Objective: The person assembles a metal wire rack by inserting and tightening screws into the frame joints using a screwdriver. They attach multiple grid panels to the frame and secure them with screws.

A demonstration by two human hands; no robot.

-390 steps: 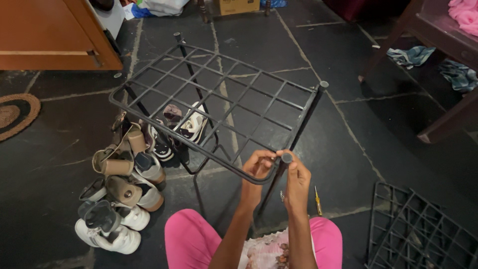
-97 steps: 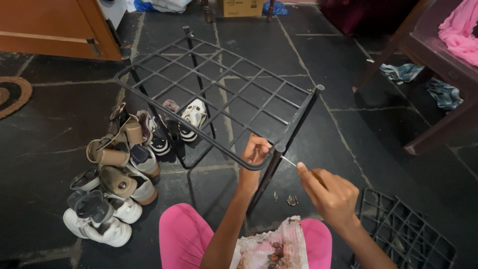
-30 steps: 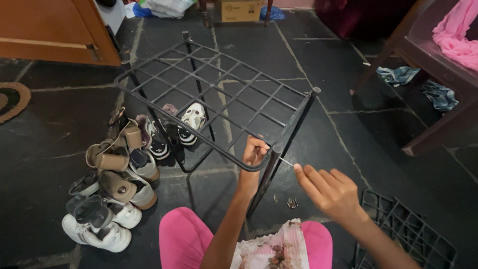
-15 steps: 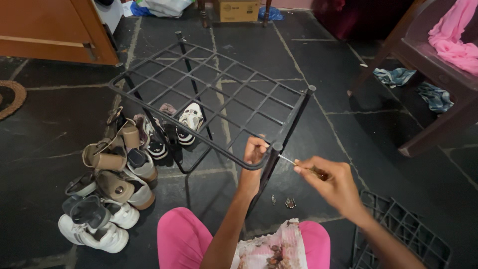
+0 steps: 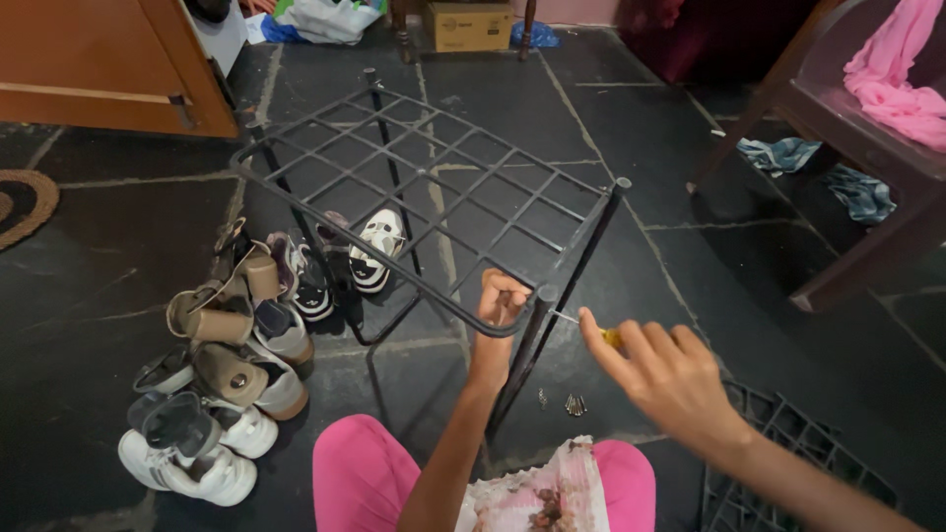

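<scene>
Black metal grid rack (image 5: 434, 187) occupies the centre of the frame, tilted, its near rail running from upper left down to a corner joint at lower centre. Left hand (image 5: 501, 300) sits at that corner — grip closed round the curved end of the near rail, just beside the upright black post (image 5: 552, 320) that slants up to the right. Right hand (image 5: 665, 374), right of centre, holds a yellow-handled screwdriver (image 5: 589, 328); fingers are curled about the handle, most of it hidden, and the thin shaft points left with its tip at the post. How tightly that grip bears on the handle cannot be told.

On the dark stone floor (image 5: 89, 256) below the joint lies a small cluster of screws (image 5: 569, 404), apart from both hands. A second black grid panel (image 5: 788, 463) lies flat at lower right, partly under the right forearm. A heap of shoes (image 5: 222, 365) fills the lower left; further pairs lie beneath the rack. Pink-clad knees (image 5: 365, 473) show at the bottom edge. A wooden chair (image 5: 838, 108) with pink cloth (image 5: 892, 69) stands at upper right — well apart from the work.
</scene>
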